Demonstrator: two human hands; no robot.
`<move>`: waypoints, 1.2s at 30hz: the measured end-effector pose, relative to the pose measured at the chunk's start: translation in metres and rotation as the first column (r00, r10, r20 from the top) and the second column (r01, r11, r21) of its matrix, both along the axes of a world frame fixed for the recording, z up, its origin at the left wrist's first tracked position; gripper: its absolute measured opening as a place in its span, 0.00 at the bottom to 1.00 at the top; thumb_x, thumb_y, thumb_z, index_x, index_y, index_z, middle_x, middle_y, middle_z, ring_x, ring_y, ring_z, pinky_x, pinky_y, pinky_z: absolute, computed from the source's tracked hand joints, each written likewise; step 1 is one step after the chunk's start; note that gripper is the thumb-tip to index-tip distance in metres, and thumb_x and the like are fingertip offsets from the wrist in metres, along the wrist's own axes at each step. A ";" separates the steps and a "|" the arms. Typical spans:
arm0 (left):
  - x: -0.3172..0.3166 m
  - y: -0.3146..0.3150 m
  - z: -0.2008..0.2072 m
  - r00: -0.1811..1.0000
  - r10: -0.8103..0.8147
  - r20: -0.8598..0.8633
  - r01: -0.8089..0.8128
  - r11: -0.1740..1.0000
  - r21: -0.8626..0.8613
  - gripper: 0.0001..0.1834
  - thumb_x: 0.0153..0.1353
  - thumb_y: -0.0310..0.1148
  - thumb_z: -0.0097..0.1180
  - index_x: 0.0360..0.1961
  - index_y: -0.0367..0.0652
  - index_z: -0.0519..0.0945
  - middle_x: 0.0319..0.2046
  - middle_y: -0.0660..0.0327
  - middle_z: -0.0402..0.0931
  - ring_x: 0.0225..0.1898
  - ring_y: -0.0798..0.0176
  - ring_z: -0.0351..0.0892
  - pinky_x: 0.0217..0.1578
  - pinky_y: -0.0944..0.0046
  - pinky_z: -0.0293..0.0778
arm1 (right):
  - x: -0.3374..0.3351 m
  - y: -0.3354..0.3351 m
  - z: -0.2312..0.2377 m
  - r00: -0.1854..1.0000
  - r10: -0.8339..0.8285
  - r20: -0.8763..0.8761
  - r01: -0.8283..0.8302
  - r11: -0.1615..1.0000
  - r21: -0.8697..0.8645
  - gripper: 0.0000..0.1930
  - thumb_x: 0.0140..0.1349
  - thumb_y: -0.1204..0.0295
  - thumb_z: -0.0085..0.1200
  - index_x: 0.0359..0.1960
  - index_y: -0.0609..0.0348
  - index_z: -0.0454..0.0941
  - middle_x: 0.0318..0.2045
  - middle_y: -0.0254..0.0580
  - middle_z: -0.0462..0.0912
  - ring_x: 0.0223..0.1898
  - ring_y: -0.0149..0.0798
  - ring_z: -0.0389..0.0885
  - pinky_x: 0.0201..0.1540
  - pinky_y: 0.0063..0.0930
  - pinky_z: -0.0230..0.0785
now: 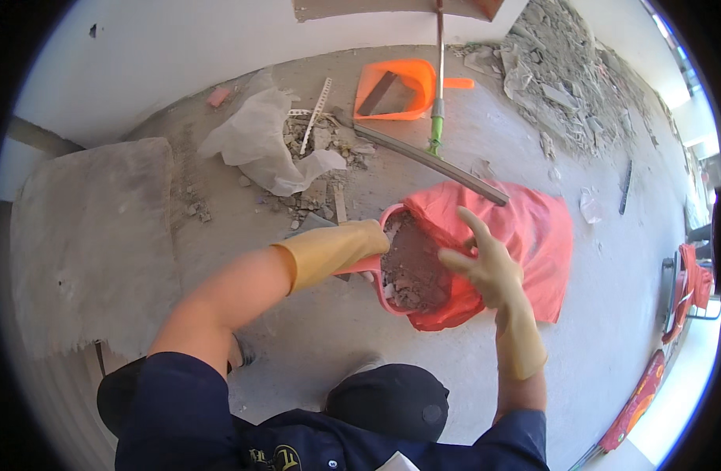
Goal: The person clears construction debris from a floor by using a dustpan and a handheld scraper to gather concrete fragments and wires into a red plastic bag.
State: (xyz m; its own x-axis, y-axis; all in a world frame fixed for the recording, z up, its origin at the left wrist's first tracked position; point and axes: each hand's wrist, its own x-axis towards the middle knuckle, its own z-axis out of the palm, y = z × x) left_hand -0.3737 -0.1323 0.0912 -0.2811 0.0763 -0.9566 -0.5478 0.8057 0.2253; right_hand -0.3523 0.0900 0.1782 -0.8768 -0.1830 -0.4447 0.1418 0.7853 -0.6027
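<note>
A pink-red dustpan (pixel 386 297), filled with grey-brown debris (pixel 415 267), is tipped into the mouth of a red woven sack (pixel 537 251) lying on the floor. My left hand (pixel 353 245), in a yellow rubber glove, is closed on the dustpan at its left side, by the handle. Over the sack's mouth, just right of the debris, is my right hand (pixel 486 267), also gloved. Its thumb and fingers are spread apart, and they hold nothing; whether they touch the sack is unclear.
A floor squeegee (pixel 435 157) with a long pole lies beyond the sack, beside an orange dustpan (pixel 368 86). White plastic sheeting (pixel 258 137) and rubble (pixel 321 200) are at left. More rubble (pixel 565 86) is heaped far right. A grey board (pixel 93 243) is on the left.
</note>
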 end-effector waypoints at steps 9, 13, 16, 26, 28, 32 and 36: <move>0.010 0.009 0.012 0.931 -0.351 -0.099 0.355 0.935 0.021 0.19 0.61 0.42 0.56 0.41 0.35 0.82 0.29 0.53 0.85 0.25 0.59 0.85 0.27 0.60 0.82 | 0.142 0.064 -0.113 0.881 -0.451 0.140 0.441 0.892 0.101 0.22 0.64 0.66 0.58 0.57 0.60 0.73 0.47 0.53 0.82 0.50 0.52 0.80 0.55 0.38 0.71; 0.027 0.027 0.014 0.649 -0.739 -0.181 0.626 0.654 -0.426 0.18 0.56 0.35 0.61 0.48 0.40 0.82 0.42 0.54 0.85 0.44 0.54 0.84 0.43 0.53 0.80 | 0.175 0.038 -0.133 0.479 -0.615 0.627 0.761 -0.065 -0.645 0.21 0.70 0.60 0.52 0.56 0.62 0.74 0.50 0.43 0.81 0.48 0.38 0.81 0.53 0.32 0.72; 0.021 0.031 0.041 0.492 -0.845 -0.211 0.660 0.520 -0.542 0.18 0.55 0.34 0.62 0.49 0.46 0.84 0.47 0.57 0.84 0.50 0.51 0.83 0.47 0.50 0.79 | 0.142 0.012 -0.100 0.517 -0.558 0.649 0.727 -0.115 -0.677 0.20 0.71 0.59 0.51 0.54 0.61 0.75 0.49 0.38 0.81 0.47 0.35 0.80 0.51 0.30 0.72; -0.037 0.188 0.252 -0.058 -0.988 -0.143 0.721 0.057 -0.691 0.19 0.51 0.39 0.69 0.46 0.51 0.86 0.46 0.57 0.84 0.47 0.53 0.84 0.47 0.52 0.80 | 0.035 0.017 0.077 0.482 -0.697 0.531 0.685 -0.078 -0.725 0.12 0.67 0.58 0.53 0.36 0.52 0.77 0.27 0.27 0.75 0.24 0.25 0.71 0.27 0.22 0.65; -0.049 0.183 0.247 -0.218 -0.955 -0.201 0.691 -0.006 -0.723 0.20 0.50 0.40 0.70 0.46 0.54 0.87 0.47 0.57 0.84 0.48 0.52 0.84 0.49 0.52 0.79 | 0.018 0.018 0.068 0.357 -0.733 0.579 0.678 -0.223 -0.701 0.10 0.67 0.60 0.53 0.34 0.51 0.77 0.25 0.26 0.73 0.20 0.24 0.68 0.22 0.22 0.62; -0.071 0.148 0.251 -0.288 -0.936 -0.201 0.623 -0.024 -0.782 0.20 0.45 0.42 0.72 0.44 0.58 0.88 0.47 0.58 0.84 0.47 0.50 0.84 0.49 0.52 0.79 | -0.012 0.001 0.058 0.201 -0.748 0.633 0.652 -0.380 -0.656 0.07 0.67 0.64 0.52 0.34 0.50 0.78 0.26 0.28 0.76 0.21 0.25 0.71 0.22 0.21 0.64; -0.086 0.120 0.229 -0.446 -0.857 -0.260 0.550 -0.033 -0.834 0.12 0.43 0.31 0.67 0.33 0.50 0.89 0.35 0.56 0.86 0.44 0.53 0.85 0.42 0.57 0.80 | 0.007 -0.025 0.043 0.287 -0.787 0.547 0.635 -0.271 -0.723 0.12 0.67 0.68 0.53 0.48 0.58 0.79 0.36 0.35 0.81 0.33 0.29 0.79 0.34 0.23 0.74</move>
